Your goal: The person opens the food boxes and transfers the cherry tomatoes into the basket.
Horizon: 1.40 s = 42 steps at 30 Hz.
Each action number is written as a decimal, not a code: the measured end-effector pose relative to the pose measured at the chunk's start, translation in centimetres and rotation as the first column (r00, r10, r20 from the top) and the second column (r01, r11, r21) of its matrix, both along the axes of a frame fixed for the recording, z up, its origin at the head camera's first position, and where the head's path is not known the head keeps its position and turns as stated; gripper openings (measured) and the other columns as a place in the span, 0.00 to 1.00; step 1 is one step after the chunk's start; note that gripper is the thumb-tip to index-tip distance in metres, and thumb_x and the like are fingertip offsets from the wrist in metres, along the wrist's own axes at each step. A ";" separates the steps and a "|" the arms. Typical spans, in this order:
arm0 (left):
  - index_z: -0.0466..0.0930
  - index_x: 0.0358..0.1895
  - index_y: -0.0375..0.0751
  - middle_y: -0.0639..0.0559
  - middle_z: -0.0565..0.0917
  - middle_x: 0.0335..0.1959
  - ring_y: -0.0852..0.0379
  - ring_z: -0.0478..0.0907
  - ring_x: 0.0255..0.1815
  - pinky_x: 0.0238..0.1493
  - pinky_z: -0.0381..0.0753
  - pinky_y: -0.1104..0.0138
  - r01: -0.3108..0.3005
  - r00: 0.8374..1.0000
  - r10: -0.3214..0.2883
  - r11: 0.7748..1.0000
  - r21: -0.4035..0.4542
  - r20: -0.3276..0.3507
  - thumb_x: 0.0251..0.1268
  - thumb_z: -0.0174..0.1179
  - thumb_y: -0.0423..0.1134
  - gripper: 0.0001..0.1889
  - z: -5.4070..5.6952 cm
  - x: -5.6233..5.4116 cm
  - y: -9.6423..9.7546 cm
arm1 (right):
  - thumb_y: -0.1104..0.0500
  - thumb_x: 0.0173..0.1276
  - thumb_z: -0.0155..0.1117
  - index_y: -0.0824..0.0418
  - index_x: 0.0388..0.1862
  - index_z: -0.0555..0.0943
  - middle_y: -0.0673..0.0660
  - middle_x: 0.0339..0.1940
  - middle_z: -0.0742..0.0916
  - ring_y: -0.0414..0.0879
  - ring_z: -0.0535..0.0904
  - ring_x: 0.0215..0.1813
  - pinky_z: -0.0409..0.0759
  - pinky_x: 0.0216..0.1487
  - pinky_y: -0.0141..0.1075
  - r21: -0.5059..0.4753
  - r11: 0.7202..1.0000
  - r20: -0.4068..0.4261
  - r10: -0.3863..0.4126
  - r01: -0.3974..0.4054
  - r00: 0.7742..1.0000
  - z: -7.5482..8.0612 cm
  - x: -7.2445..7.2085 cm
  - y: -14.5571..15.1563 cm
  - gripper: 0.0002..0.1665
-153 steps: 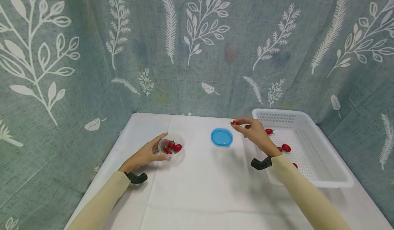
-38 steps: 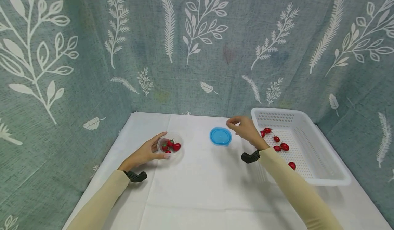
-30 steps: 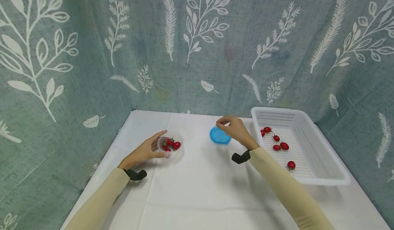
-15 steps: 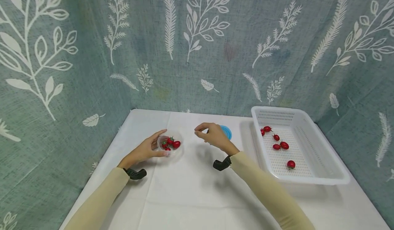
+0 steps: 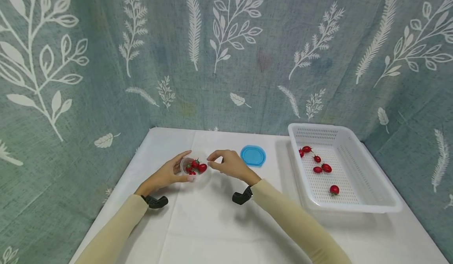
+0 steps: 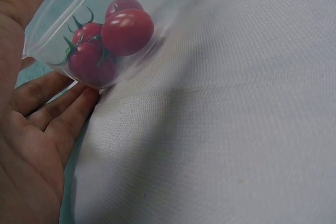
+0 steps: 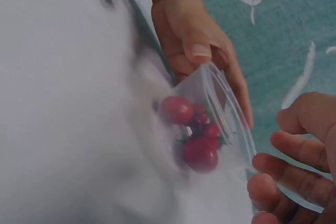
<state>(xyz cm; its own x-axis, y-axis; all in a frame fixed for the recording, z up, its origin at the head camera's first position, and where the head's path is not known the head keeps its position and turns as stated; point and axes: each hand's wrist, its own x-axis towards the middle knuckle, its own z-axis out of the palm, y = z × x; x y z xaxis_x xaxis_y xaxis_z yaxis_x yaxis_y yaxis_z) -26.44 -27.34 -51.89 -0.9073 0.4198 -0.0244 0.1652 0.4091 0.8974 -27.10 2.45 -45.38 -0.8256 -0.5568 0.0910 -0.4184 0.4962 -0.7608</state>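
Holding clear tub (image 7: 192,87), left grip (image 5: 169,175) clamped on it, right grip (image 5: 231,165) apart beside rim, basket (image 5: 354,208) well off.

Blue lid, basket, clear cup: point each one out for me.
Blue lid (image 5: 253,155): head view, middle of its top.
Basket (image 5: 357,208): head view, its near rim.
Clear cup (image 7: 194,86): right wrist view, its side wall.
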 end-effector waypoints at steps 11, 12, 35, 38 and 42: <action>0.49 0.84 0.61 0.48 0.48 0.85 0.36 0.45 0.83 0.77 0.58 0.41 0.015 1.000 -0.015 1.000 0.021 0.001 0.59 0.77 0.52 0.55 -0.4 0.4 -0.2 | 0.53 0.76 0.66 0.57 0.54 0.88 0.48 0.50 0.89 0.44 0.84 0.52 0.82 0.50 0.35 0.096 0.991 -0.154 0.105 -0.091 0.982 -0.7 0.4 -2.5 0.14; 0.49 0.84 0.61 0.48 0.48 0.85 0.36 0.46 0.83 0.77 0.58 0.42 0.013 1.000 -0.013 1.000 0.019 0.000 0.59 0.77 0.52 0.55 -0.3 0.4 -0.2 | 0.53 0.76 0.66 0.57 0.54 0.88 0.48 0.51 0.89 0.45 0.84 0.55 0.81 0.52 0.35 0.116 0.989 -0.170 0.113 -0.094 0.979 -0.7 0.4 -2.7 0.14; 0.50 0.83 0.69 0.53 0.63 0.79 0.43 0.47 0.83 0.78 0.59 0.46 0.021 1.000 -0.022 0.999 0.039 0.018 0.57 0.78 0.52 0.54 -0.2 0.3 -0.4 | 0.46 0.85 0.49 0.56 0.65 0.82 0.50 0.47 0.87 0.43 0.81 0.21 0.81 0.28 0.32 0.319 0.925 0.073 0.193 -0.207 0.978 -0.8 0.3 -4.6 0.23; 0.51 0.83 0.69 0.54 0.66 0.77 0.43 0.48 0.83 0.78 0.58 0.46 0.028 1.000 -0.028 0.999 0.042 0.014 0.57 0.78 0.51 0.54 -0.2 0.2 -0.4 | 0.45 0.84 0.51 0.55 0.64 0.82 0.54 0.41 0.88 0.45 0.76 0.16 0.78 0.21 0.33 0.234 0.950 0.127 0.182 -0.208 0.975 -0.9 0.2 -4.4 0.23; 0.51 0.84 0.65 0.52 0.66 0.77 0.42 0.48 0.83 0.78 0.57 0.44 0.039 0.999 -0.039 0.998 0.046 -0.001 0.58 0.78 0.50 0.54 -0.1 0.3 -0.3 | 0.46 0.82 0.56 0.54 0.60 0.84 0.55 0.38 0.89 0.43 0.69 0.14 0.72 0.17 0.33 0.155 0.967 0.179 0.174 -0.203 0.968 -1.1 0.1 -4.4 0.20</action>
<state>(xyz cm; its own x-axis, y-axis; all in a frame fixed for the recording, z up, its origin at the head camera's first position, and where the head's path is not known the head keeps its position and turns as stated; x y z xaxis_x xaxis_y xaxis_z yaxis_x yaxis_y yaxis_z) -26.11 -27.67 -51.99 -0.8900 0.4559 -0.0040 0.1804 0.3601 0.9153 -27.03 -1.93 -46.49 -0.7000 -0.6992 -0.1454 -0.3946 0.5483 -0.7373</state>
